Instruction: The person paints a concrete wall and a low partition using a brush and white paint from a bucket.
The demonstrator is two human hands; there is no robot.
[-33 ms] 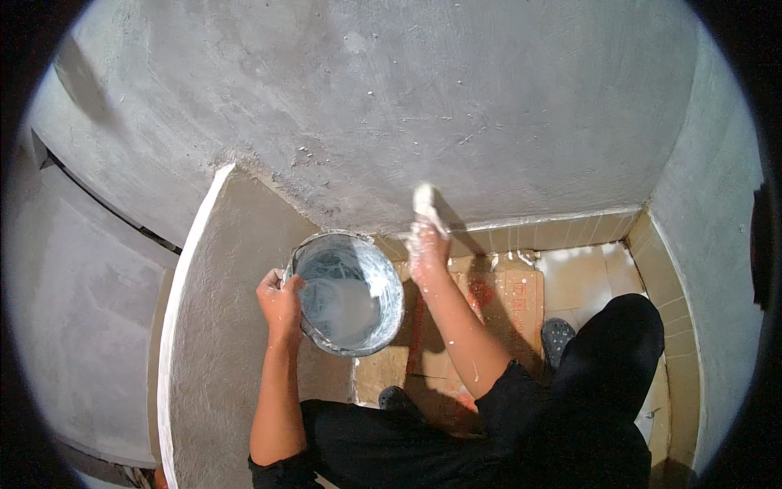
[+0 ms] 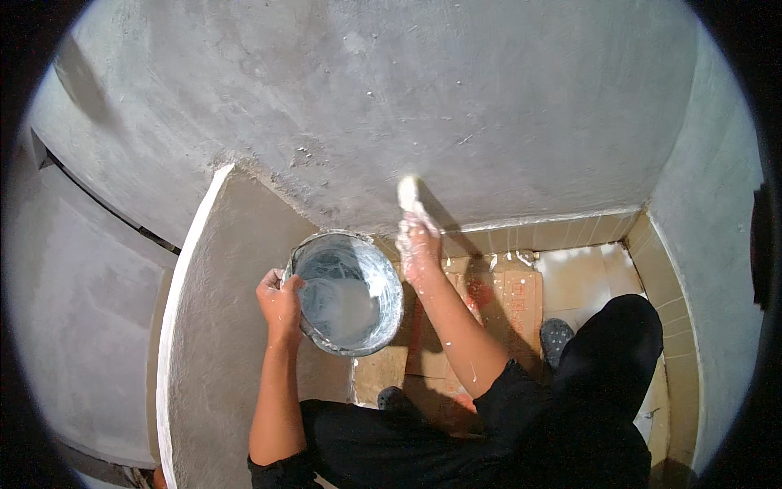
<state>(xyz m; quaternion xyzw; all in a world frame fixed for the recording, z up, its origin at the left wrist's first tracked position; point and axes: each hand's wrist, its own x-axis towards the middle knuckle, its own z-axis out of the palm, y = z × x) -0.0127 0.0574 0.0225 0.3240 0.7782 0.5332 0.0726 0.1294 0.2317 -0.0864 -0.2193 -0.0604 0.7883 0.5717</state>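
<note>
The person crouches in dark clothes, grey shoes [image 2: 556,336] planted on flattened cardboard [image 2: 515,297] spread over the tiled floor, just right of the bucket.

The bucket [image 2: 349,292] is the anchor here: round, metal, smeared white inside, with a pool of thin white paint in its bottom. It sits against the edge of a low plastered ledge [image 2: 213,326] that runs off to its left. The left hand [image 2: 279,300] has its grip closed over the bucket's left rim, fingers curled inside the lip, steadying it.

Just right of the bucket and a little beyond it, the right hand [image 2: 418,244], coated in white, is closed around the handle of a paintbrush [image 2: 407,194]. The bristle end presses against the grey plastered wall [image 2: 456,106] that rises behind the bucket, close to where wall meets floor.

What worries me: the bucket looks tipped toward the person, held by one rim only, so a slip of that wet hand could spill paint over the cardboard and shoes. The paint-slick right hand could also lose the brush, and drips already spot the forearm and the floor right of the bucket.
</note>
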